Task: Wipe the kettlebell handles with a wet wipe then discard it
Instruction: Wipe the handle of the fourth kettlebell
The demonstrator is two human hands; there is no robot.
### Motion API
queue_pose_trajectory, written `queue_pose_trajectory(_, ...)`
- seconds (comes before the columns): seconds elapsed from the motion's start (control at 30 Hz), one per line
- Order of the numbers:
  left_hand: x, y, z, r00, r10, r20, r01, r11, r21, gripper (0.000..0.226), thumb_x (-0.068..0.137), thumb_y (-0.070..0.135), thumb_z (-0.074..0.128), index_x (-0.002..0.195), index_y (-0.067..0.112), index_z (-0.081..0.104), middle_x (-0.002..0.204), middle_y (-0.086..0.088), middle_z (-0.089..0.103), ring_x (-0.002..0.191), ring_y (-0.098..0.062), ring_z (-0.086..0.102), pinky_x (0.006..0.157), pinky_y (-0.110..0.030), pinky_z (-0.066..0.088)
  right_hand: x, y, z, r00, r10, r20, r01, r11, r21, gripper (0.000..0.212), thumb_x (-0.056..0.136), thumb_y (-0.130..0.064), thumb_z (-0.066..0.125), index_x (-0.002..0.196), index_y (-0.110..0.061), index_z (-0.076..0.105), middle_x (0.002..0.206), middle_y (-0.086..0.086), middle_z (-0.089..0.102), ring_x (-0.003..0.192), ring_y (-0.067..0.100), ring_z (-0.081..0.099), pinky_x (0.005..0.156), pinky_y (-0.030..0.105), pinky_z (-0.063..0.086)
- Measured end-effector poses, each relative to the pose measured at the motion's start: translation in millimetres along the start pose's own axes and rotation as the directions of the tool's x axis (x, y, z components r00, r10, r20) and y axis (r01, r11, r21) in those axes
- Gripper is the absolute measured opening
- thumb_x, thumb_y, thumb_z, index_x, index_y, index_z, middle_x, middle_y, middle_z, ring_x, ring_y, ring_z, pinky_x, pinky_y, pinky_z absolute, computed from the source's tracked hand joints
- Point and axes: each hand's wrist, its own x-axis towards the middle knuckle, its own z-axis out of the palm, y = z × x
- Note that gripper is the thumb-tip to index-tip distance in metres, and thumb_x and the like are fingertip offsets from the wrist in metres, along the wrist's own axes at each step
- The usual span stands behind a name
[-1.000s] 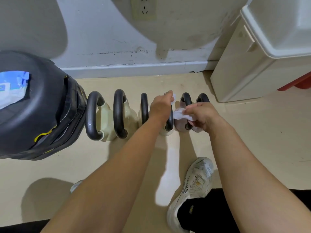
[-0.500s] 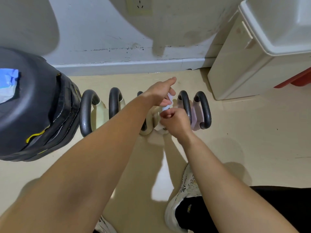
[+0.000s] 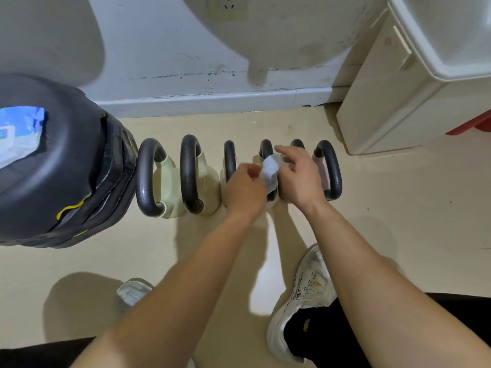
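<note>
**Colours: cream, dk grey, black dominate**

Kettlebell handles (image 3: 145, 179) dk grey, glossy. Bodies (image 3: 207, 187) cream; far-R ones (image 3: 322, 168) pale pink. Wet wipe (image 3: 271, 170) white. Floor (image 3: 398, 221) beige. Wall (image 3: 159, 49) off-white w/ dark scuffs. Bin (image 3: 385, 102) cream. Item at R edge (image 3: 473, 124) red. Round stack (image 3: 66, 155) black w/ yellow line. Pack (image 3: 18, 134) on it blue & white. Shoe (image 3: 310, 285) white w/ gold flecks. Sock (image 3: 305, 328) black, yellow logo.

The left hand (image 3: 245, 187) covers the near end of the third dark metal kettlebell handle (image 3: 229, 158). A crumpled white wet wipe (image 3: 270, 168) masks the fourth handle (image 3: 265, 147). The right hand (image 3: 297, 176) hides most of the fifth handle (image 3: 297, 143), and its grip cannot be seen. The black round padded weight (image 3: 66, 160) is cut off at the left.
</note>
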Motion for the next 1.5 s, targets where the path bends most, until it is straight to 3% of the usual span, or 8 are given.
queue_pose_trajectory(0.17, -9, -14, 25, 0.987, -0.122, 0.103, 0.138, 0.975, -0.172, 0.013, 0.099, 0.020, 0.051, 0.106, 0.018, 0.061, 0.094, 0.003, 0.067, 0.083, -0.013, 0.061, 0.069, -0.023, 0.044, -9, 10, 17, 0.997, 0.010, 0.077, -0.009, 1.000, -0.018, 0.030, 0.101, -0.018, 0.046, 0.121, -0.018, 0.069, 0.094, 0.003, 0.072, 0.094, 0.018, 0.066, 0.085, 0.032, 0.054)
queue_pose_trajectory(0.33, 11, -20, 42, 0.977, -0.202, 0.075, 0.215, 0.939, -0.267, 0.021, 0.098, 0.029, 0.055, 0.103, 0.012, 0.068, 0.089, -0.002, 0.071, 0.073, -0.014, 0.062, 0.061, -0.023, 0.044, -5, 21, 25, 0.998, 0.050, 0.027, -0.051, 0.998, 0.035, 0.039, 0.102, -0.019, 0.046, 0.066, -0.031, 0.050, 0.061, -0.009, 0.055, 0.060, 0.007, 0.052, 0.059, 0.024, 0.039)
queue_pose_trajectory(0.6, 70, 5, 38, 0.969, -0.245, 0.018, 0.243, 0.947, -0.212, 0.033, 0.094, 0.014, 0.048, 0.125, 0.015, 0.062, 0.096, -0.005, 0.072, 0.087, -0.024, 0.066, 0.086, -0.033, 0.053, 48, 13, 34, 0.977, 0.211, 0.030, -0.213, 0.966, 0.144, 0.045, 0.089, -0.027, 0.051, 0.045, -0.021, 0.054, 0.047, -0.005, 0.050, 0.060, 0.023, 0.052, 0.063, 0.038, 0.043)
queue_pose_trajectory(0.73, 83, 25, 30, 0.992, -0.126, -0.020, 0.128, 0.972, 0.196, 0.041, 0.095, 0.018, 0.039, 0.136, 0.023, 0.035, 0.110, 0.002, 0.068, 0.099, -0.025, 0.064, 0.092, -0.033, 0.045, 78, 2, 32, 0.945, 0.323, 0.051, -0.327, 0.935, 0.139, 0.043, 0.089, -0.030, 0.060, 0.049, -0.016, 0.054, 0.050, 0.000, 0.052, 0.063, 0.026, 0.051, 0.066, 0.035, 0.044)
queue_pose_trajectory(0.97, 51, 3, 32, 0.980, -0.197, 0.023, 0.198, 0.955, -0.219, 0.024, 0.097, 0.031, 0.058, 0.106, 0.016, 0.074, 0.091, 0.000, 0.075, 0.079, -0.013, 0.069, 0.075, -0.022, 0.050, 38, 13, 31, 0.978, 0.209, 0.022, -0.209, 0.978, 0.000, 0.047, 0.102, -0.027, 0.049, 0.057, -0.012, 0.053, 0.055, 0.001, 0.051, 0.057, 0.020, 0.050, 0.057, 0.030, 0.037)
queue_pose_trajectory(1.17, 68, 7, 27, 0.984, -0.175, -0.020, 0.171, 0.977, -0.125, 0.026, 0.098, 0.020, 0.046, 0.092, 0.012, 0.070, 0.074, -0.003, 0.068, 0.076, -0.022, 0.067, 0.072, -0.029, 0.050, 49, 7, 31, 0.974, 0.227, 0.024, -0.227, 0.974, 0.012, 0.048, 0.101, -0.027, 0.050, 0.054, -0.017, 0.048, 0.054, 0.001, 0.048, 0.060, 0.023, 0.049, 0.060, 0.031, 0.037)
queue_pose_trajectory(1.3, 71, 25, 24, 0.998, -0.027, -0.059, 0.037, 0.984, 0.173, 0.023, 0.098, 0.011, 0.037, 0.112, 0.010, 0.055, 0.097, -0.004, 0.063, 0.100, -0.024, 0.063, 0.074, -0.028, 0.038, 67, -4, 28, 0.964, 0.261, 0.046, -0.260, 0.965, -0.029, 0.049, 0.103, -0.025, 0.048, 0.054, -0.016, 0.045, 0.056, 0.001, 0.046, 0.064, 0.025, 0.047, 0.057, 0.031, 0.033)
queue_pose_trajectory(1.5, 27, -8, 29, 0.998, -0.036, -0.052, 0.031, 0.994, -0.106, 0.021, 0.099, 0.025, 0.056, 0.114, 0.013, 0.065, 0.098, 0.005, 0.067, 0.090, -0.011, 0.063, 0.080, -0.019, 0.047, 14, 30, 40, 0.994, 0.105, -0.037, -0.107, 0.993, -0.041, 0.049, 0.106, -0.027, 0.044, 0.057, -0.021, 0.048, 0.057, -0.002, 0.052, 0.055, 0.012, 0.048, 0.055, 0.030, 0.032)
